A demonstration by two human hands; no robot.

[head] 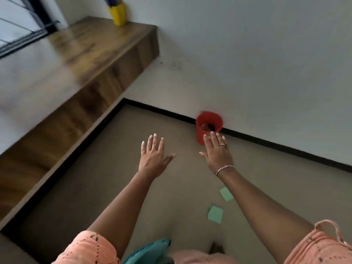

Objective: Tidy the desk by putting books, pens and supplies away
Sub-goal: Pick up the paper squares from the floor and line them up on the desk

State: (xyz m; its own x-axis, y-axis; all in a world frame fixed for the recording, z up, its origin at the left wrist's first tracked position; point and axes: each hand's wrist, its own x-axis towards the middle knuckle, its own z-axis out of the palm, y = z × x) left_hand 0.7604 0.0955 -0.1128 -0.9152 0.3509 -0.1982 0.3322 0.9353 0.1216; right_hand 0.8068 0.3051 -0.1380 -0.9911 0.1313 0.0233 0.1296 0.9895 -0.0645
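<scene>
Fingers point(155, 139) spread, your left hand point(153, 155) and right hand point(219, 156) empty; outstanding: green notes point(215, 214), table point(95, 178), 5 o'clock.

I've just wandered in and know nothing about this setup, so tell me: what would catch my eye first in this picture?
Two open hands, the left hand and the right hand, stretch flat over the grey-brown desk. At the right fingertips a bright red cup stands against the wall. A green note and a second green note lie by the right forearm, and a yellow holder sits far back on the wooden shelf.
</scene>
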